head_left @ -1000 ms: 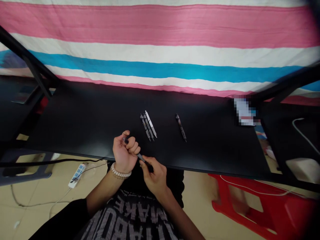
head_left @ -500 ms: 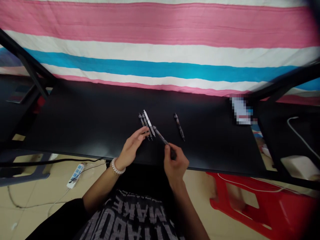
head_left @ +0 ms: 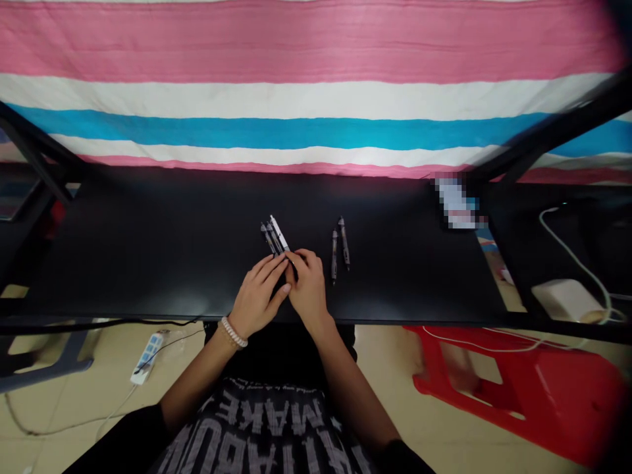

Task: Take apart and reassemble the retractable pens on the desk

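Observation:
A white pen [head_left: 279, 232] and two dark pens [head_left: 269, 237] lie side by side on the black table, their lower ends covered by my hands. My left hand [head_left: 259, 293] rests over the dark pens with its fingers fairly extended. Beside it, my right hand [head_left: 306, 283] has curled fingers at the lower end of the white pen; what lies between them is hidden. To the right, two more dark pens, one nearer [head_left: 334, 257] and one slightly farther [head_left: 344, 243], lie close together, untouched.
At the table's [head_left: 172, 250] back right lies a blurred-out phone-like object [head_left: 457, 204]. A white adapter [head_left: 567, 301] with a cable is farther right. A red stool [head_left: 548, 395] stands below, and a power strip [head_left: 147, 359] lies on the floor at left. Striped cloth hangs behind.
The pen from my right hand now lies beside the separate dark pen on the right. My right hand has moved left to the pen group, next to my left hand.

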Demonstrator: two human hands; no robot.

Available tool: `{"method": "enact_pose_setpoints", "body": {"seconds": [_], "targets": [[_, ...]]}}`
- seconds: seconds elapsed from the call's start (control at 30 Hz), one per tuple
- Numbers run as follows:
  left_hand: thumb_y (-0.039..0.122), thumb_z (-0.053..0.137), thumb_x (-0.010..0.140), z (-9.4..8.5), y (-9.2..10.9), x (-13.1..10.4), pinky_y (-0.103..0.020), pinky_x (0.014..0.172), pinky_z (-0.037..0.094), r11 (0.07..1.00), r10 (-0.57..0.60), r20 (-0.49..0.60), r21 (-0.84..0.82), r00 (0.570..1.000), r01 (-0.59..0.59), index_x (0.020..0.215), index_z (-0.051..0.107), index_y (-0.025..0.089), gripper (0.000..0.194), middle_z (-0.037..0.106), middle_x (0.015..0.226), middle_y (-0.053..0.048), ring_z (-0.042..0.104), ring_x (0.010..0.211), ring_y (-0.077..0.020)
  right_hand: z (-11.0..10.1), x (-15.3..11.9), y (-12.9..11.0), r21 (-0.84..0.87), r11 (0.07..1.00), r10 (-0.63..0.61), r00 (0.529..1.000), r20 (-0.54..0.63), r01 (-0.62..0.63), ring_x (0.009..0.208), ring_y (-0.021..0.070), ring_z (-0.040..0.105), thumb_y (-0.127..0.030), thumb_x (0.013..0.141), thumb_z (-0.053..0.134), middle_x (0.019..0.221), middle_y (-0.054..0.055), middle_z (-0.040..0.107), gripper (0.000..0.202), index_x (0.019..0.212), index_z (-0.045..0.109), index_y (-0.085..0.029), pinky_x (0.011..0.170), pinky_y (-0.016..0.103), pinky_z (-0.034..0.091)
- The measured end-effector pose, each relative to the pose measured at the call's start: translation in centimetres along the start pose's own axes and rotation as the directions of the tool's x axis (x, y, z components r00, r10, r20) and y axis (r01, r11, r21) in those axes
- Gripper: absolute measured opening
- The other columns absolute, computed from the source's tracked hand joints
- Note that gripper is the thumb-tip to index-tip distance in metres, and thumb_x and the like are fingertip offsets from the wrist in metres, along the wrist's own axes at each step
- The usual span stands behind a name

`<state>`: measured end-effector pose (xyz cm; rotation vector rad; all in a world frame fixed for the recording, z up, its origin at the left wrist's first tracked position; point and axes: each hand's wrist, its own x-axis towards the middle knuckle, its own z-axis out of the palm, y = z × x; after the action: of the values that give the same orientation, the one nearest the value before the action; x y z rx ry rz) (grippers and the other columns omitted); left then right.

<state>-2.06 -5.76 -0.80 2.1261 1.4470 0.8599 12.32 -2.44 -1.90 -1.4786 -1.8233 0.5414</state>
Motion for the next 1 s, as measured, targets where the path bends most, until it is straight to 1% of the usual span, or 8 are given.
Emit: {"method": "enact_pose_setpoints", "body": {"seconds": [0.3,0.43,0.53,0.63,0.73,0.8,0.9,1.0], "targets": [[0.034,0.047,0.101,-0.6,-1.8,1.0,-0.053,0.116,0.036,1.000,-0.017,0.032,0.003,0.999,0.017,0.142,0.054,0.020,0.044,0.055,0.149,-0.014,0.046,0.141,-0.0309,0.0,1.1,-0.4,0.224,0.967,0.106,0.991,0.085,-0.123,0.069,0.0143,0.060,-0.015,0.087,0.060,0.091,0.004,0.064,0.019,0.102,0.073,-0.018,0.072,0.030,0.055],[0.032,0.053,0.098,-0.7,-1.5,1.1,-0.055,0.118,0.033,0.995,-0.030,0.004,-0.097,1.000,0.030,0.138,0.059,0.023,0.041,0.057,0.148,-0.011,0.045,0.142,-0.0305,-0.8,-0.3,0.2,0.302,0.931,0.207,0.978,0.029,-0.207,0.076,0.0165,0.065,-0.024,0.089,0.062,0.089,0.005,0.069,0.016,0.101,0.070,-0.018,0.071,0.030,0.056],[0.032,0.061,0.095,-1.0,-1.0,1.1,-0.052,0.116,0.038,0.950,-0.125,-0.120,-0.301,0.985,0.084,0.133,0.063,0.024,0.039,0.061,0.142,-0.012,0.052,0.136,-0.0287,-2.0,-2.1,-0.5,0.386,0.893,0.262,0.965,-0.023,-0.233,0.083,0.0174,0.067,-0.028,0.092,0.062,0.095,0.006,0.071,0.023,0.111,0.069,-0.019,0.076,0.031,0.057],[0.035,0.068,0.092,-1.4,-0.2,1.3,-0.044,0.099,0.055,0.730,-0.365,-0.173,-0.663,0.915,0.166,0.131,0.064,0.022,0.042,0.069,0.130,-0.015,0.069,0.112,-0.0256,-3.4,-4.0,-1.9,0.505,0.830,0.196,0.972,0.132,-0.236,0.081,0.0156,0.067,-0.030,0.093,0.062,0.091,0.004,0.069,0.020,0.109,0.073,-0.022,0.073,0.028,0.057],[0.037,0.073,0.088,-1.9,0.8,1.6,-0.033,0.079,0.062,0.412,-0.520,-0.036,-0.886,0.854,0.213,0.120,0.070,0.018,0.036,0.078,0.103,-0.012,0.077,0.086,-0.0210,-4.1,-5.3,-3.0,0.597,0.749,0.190,0.957,0.220,-0.287,0.071,0.0133,0.066,-0.034,0.093,0.065,0.085,0.003,0.069,0.020,0.106,0.075,-0.022,0.063,0.025,0.056],[0.036,0.077,0.085,-2.1,1.6,1.8,-0.028,0.073,0.063,0.276,-0.563,0.025,-0.936,0.826,0.217,0.111,0.073,0.017,0.033,0.078,0.092,-0.010,0.077,0.079,-0.0190,-3.9,-5.8,-3.2,0.661,0.668,0.246,0.940,0.237,-0.342,0.058,0.0109,0.062,-0.039,0.095,0.061,0.077,0.002,0.069,0.026,0.109,0.073,-0.020,0.051,0.022,0.052],[0.039,0.081,0.080,-2.3,2.5,1.9,-0.026,0.068,0.063,0.176,-0.609,0.043,-0.966,0.792,0.188,0.109,0.075,0.017,0.037,0.078,0.088,-0.008,0.077,0.075,-0.0179,-3.5,-6.2,-3.3,0.702,0.580,0.288,0.910,0.297,-0.413,0.040,0.0076,0.050,-0.044,0.098,0.056,0.060,-0.001,0.064,0.033,0.104,0.073,-0.016,0.037,0.019,0.041],[0.042,0.080,0.081,-2.2,2.8,1.7,-0.025,0.063,0.063,0.197,-0.655,-0.023,-0.970,0.755,0.142,0.106,0.076,0.016,0.037,0.078,0.082,-0.007,0.076,0.069,-0.0175,-3.5,-6.4,-3.5,0.675,0.617,0.282,0.914,0.291,-0.404,0.032,0.0061,0.043,-0.043,0.098,0.056,0.050,-0.005,0.056,0.034,0.095,0.075,-0.015,0.031,0.018,0.035]]}}
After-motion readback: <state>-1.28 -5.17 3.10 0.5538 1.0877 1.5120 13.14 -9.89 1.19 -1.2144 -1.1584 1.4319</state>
